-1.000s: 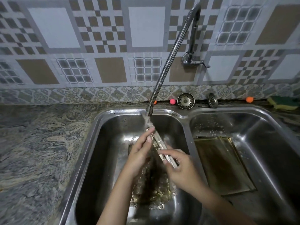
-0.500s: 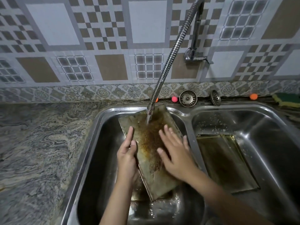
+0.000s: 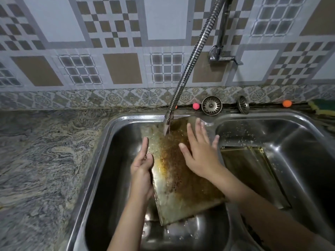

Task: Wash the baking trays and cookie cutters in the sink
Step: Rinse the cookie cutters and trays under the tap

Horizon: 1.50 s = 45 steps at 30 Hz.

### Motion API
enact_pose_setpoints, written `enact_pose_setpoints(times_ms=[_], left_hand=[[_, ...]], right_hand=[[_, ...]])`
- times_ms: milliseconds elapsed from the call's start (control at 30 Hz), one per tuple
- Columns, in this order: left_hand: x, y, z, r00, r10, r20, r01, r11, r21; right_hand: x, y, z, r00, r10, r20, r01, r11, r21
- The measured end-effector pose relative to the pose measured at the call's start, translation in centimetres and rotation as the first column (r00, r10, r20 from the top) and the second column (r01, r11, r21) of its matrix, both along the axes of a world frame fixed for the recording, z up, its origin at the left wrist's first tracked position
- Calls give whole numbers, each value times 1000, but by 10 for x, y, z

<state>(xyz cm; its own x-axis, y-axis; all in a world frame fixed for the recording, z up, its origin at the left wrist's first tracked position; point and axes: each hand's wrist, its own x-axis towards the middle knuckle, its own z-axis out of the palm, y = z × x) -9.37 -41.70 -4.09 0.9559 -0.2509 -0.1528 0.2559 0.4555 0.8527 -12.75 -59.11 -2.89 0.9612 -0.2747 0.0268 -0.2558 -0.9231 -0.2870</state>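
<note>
A greasy, brown-stained baking tray (image 3: 183, 180) stands tilted in the left basin of a steel double sink (image 3: 101, 147), its far edge leaning up near the back rim and its near edge low in the basin, where water pools and splashes. The left hand (image 3: 142, 171) holds the tray along its left edge, palm against the side, the forefinger stretched straight up along the rim and the other fingers hidden behind the metal, so how far they curl round it cannot be told. The right hand (image 3: 201, 154) lies flat and relaxed on the upper right part of the tray's stained face, fingers spread and straight, gripping nothing. A flexible metal faucet hose (image 3: 190, 66) slopes down from the wall tap, and its nozzle pours a stream onto the top of the tray between the two hands. A second baking tray (image 3: 253, 174) lies in the right basin, darkened and wet, well apart from the hands. On the ledge behind the sink two round drain strainers (image 3: 211, 105) lean against the patterned tile border, with a small pink ball (image 3: 196, 106) just beside the left one, an orange ball (image 3: 287, 103) further right, and a green-and-yellow sponge (image 3: 321, 106) at the far right edge. A marbled stone countertop (image 3: 45, 160) stretches to the left of the sink
</note>
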Motion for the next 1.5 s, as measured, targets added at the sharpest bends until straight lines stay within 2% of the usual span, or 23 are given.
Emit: enact_pose_setpoints(times_ms=[33,67,167,233,267,333,433,500,633,667,733,800,833,867,933,1000,1100,1133,1233,1300,1400,1500], left_hand=[[-5,-6,-3,1000,-10,-28,10,1000,-14],[-10,-13,-2,999,-10,-47,10,1000,-13],[-8,-17,0,988,37,-151,-48,996,-72],[-1,0,0,970,79,-228,-111,985,-131],[2,10,-2,965,94,-247,-130,982,-135],[1,21,-5,958,98,-271,-133,985,-113],[-10,9,-9,963,1,-269,-16,999,-52],[-16,-7,-11,968,-57,-243,49,998,-37],[-5,-10,-5,968,33,-250,-48,998,-51],[-2,-5,-3,966,47,-255,-68,995,-73],[4,7,-3,964,44,-262,-70,993,-90],[4,14,-3,961,47,-274,-67,995,-67],[4,15,-4,960,43,-277,-66,995,-75],[3,14,-4,959,37,-280,-67,992,-102],[3,12,-5,957,28,-288,-65,991,-117],[5,11,-5,957,15,-288,-44,995,-93],[3,3,-6,968,-24,-252,15,999,-36],[1,-3,-5,972,-52,-230,47,999,-24],[2,-13,-17,963,-124,-238,140,989,49],[10,-11,-40,967,-92,-236,159,946,283],[17,-6,-71,981,-49,-186,158,756,636],[20,2,-97,974,-67,-216,218,538,814]], right_hand=[[6,4,4,1000,-11,-7,11,1000,-18],[7,14,7,999,53,-9,-53,998,-42],[-23,48,0,920,391,-15,-391,920,-16],[-48,44,-9,882,471,-15,-471,882,1],[-52,31,-13,893,448,-31,-448,894,4],[-47,4,-16,948,301,-106,-302,953,6],[-23,-15,-8,979,45,-197,-29,996,80],[-15,-2,-5,985,42,-168,-48,998,-31],[-52,35,-13,935,353,-43,-354,935,-26],[-64,34,-18,921,388,-25,-388,921,-23],[-75,16,-27,943,334,-9,-334,943,5],[-77,0,-28,980,198,-17,-192,966,171],[-76,-5,-22,992,125,2,-117,928,354],[-75,-7,-15,997,62,39,-73,829,555],[-75,-6,-1,994,-50,94,-52,550,834],[-80,-7,5,988,-122,100,-57,314,948],[-90,-14,8,966,-249,74,-90,-51,995],[-93,-17,13,953,-294,80,-113,-98,989],[-100,-36,42,902,-400,162,-171,13,985],[-108,-58,60,846,-478,237,-213,103,971],[-125,-92,78,775,-534,338,-207,292,934],[-136,-117,69,762,-545,349,-66,472,879]])
